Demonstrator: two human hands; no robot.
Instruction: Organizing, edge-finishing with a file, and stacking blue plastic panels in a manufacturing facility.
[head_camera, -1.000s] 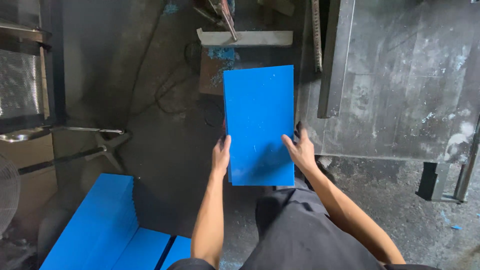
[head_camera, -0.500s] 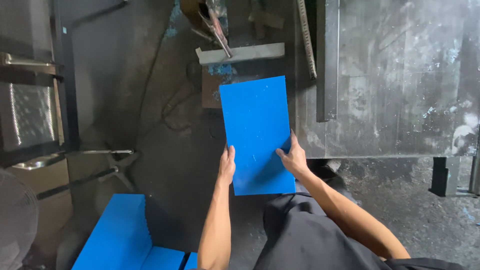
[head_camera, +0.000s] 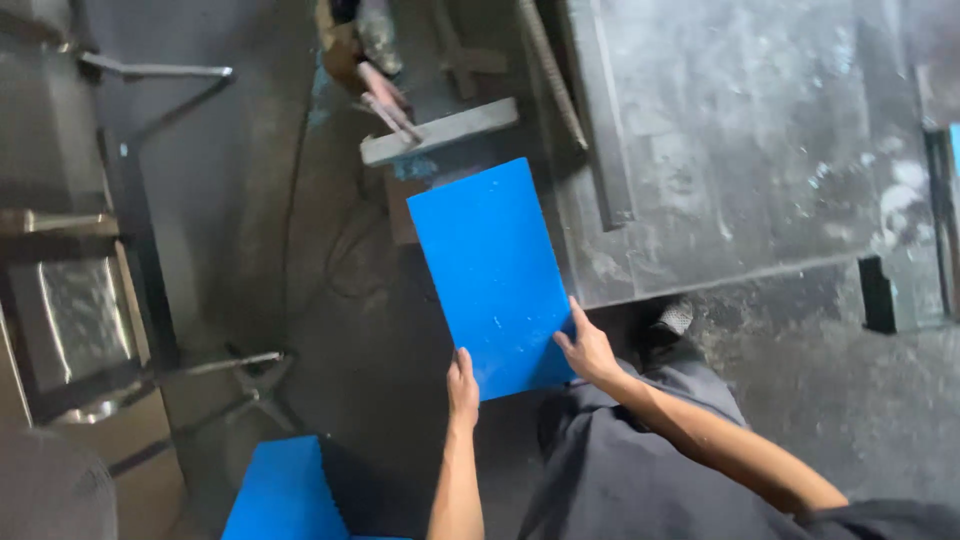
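Blue sheet (head_camera: 495, 275) had tilted leftward since the earlier frame, nearer the grey bench (head_camera: 760, 150). Left hand (head_camera: 462, 385) and right hand (head_camera: 588, 350) still pinched its near corners.

Both hands (head_camera: 525, 370) hold a blue panel (head_camera: 490, 270) (near edge).

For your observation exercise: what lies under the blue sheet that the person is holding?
Beneath the blue sheet, held by the left hand and right hand, dark floor and a brown block's edge show. Whatever sits directly below the sheet is covered.
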